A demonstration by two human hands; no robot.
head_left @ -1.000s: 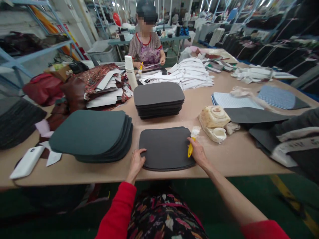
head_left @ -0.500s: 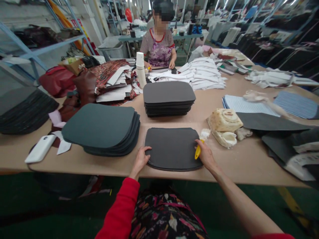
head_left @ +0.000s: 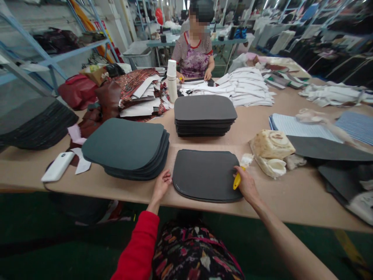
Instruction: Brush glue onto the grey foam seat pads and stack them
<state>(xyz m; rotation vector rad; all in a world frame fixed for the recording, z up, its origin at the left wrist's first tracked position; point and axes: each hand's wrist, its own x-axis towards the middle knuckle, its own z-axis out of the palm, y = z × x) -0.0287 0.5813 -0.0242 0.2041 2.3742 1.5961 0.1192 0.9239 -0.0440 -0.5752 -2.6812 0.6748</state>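
A low stack of dark grey rounded panels (head_left: 206, 175) lies in front of me at the table's near edge. My right hand (head_left: 247, 184) is at its right side, closed around a yellow-handled brush (head_left: 237, 180) whose pale bristles point away from me. My left hand (head_left: 162, 185) is just off the panels' left edge, its fingers loosely bent and holding nothing. Close beyond that hand stands a stack of dark green panels (head_left: 125, 144). Behind the low stack sits a taller pile of grey panels (head_left: 205, 111).
A stained, glue-crusted container (head_left: 273, 144) stands right of the brush. A white phone-like device (head_left: 58, 167) and another dark stack (head_left: 35, 120) lie left. Patterned scraps (head_left: 136, 91), a white bottle (head_left: 172, 83) and white strips (head_left: 244, 87) are farther back. A co-worker (head_left: 194, 54) sits opposite.
My left hand has come off the panels' left edge and moved slightly left. The right hand stays at the right edge with the brush. The view has shifted a little left.
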